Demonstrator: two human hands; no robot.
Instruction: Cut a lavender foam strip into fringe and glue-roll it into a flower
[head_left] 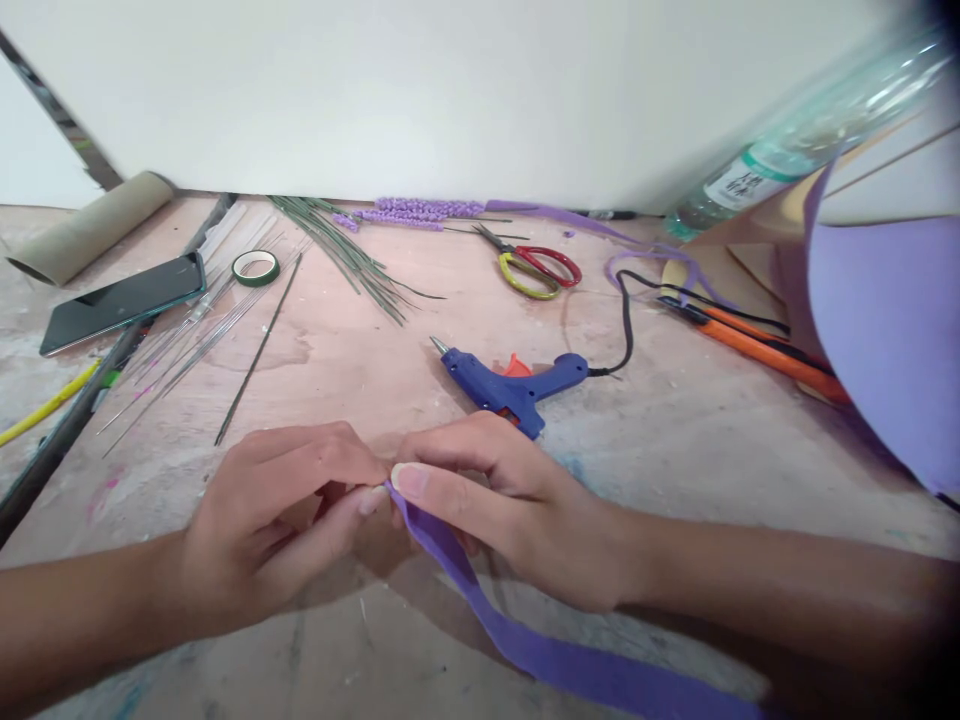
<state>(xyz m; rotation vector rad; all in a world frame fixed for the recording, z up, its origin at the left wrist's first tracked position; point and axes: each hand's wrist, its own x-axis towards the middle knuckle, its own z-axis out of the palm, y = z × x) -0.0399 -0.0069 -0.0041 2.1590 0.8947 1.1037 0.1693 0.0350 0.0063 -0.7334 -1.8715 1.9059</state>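
Observation:
Close in front of me, my left hand (pixel 289 515) and my right hand (pixel 487 495) meet at the fingertips. Between the right thumb and fingers is pinched the narrow end of a purple felt-like strip (pixel 517 640), which trails down to the lower right. The left thumb and index finger are closed at the very tip of that strip; whether they also hold something thin is hidden. Just beyond the right hand lies a blue hot glue gun (pixel 487 380) with an orange trigger, its nozzle pointing left.
Scissors (pixel 532 270), green stems (pixel 345 250) and purple fringed pieces (pixel 427 210) lie behind. At left are green tape (pixel 256 267), clear sticks (pixel 202 330), a phone (pixel 124 303) and a cardboard tube (pixel 94 228). A bottle (pixel 780 165), orange cutter (pixel 765 345) and purple sheet (pixel 892 340) occupy the right.

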